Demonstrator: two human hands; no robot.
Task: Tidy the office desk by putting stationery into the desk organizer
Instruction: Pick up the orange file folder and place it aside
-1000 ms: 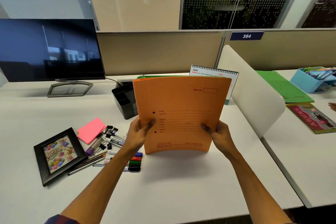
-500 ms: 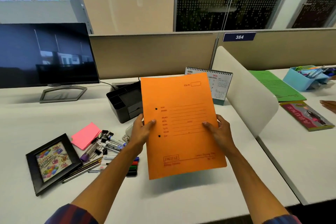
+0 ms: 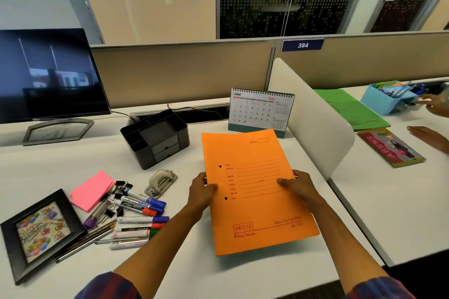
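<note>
A: Progress, as we judge it: the black desk organizer (image 3: 155, 137) at our 11 o'clock shows compartments that look dark and unfilled, so we take the sorting as barely begun.

B: Stationery, then? We see it loose at our 9 o'clock: markers (image 3: 141, 204), binder clips (image 3: 121, 187), pencils (image 3: 90, 238), pink sticky notes (image 3: 91, 189) and a hole punch (image 3: 160, 183), all lying on the white desk (image 3: 60, 167), none in the organizer.

A: Hands: our left hand (image 3: 201, 193) pinches the left edge of the orange file folder (image 3: 257, 192), thumb on top; our right hand (image 3: 300, 188) grips the right edge likewise. The folder sits tilted at 12 o'clock, its near edge casting a shadow, apparently clear of the desk.

B: We judge the folder must be set aside before either hand is free for the pens.

A: Surroundings: a framed birthday picture (image 3: 40, 232) at 8 o'clock, a dark monitor (image 3: 48, 75) at 10 o'clock, a June desk calendar (image 3: 260, 110) at 12 o'clock against the beige partition. A white divider (image 3: 313, 116) at 1 o'clock separates a neighbouring desk, where another person's hands (image 3: 432, 119) hover near a blue tray (image 3: 386, 99), a green folder (image 3: 349, 109) and a magazine (image 3: 391, 147).
</note>
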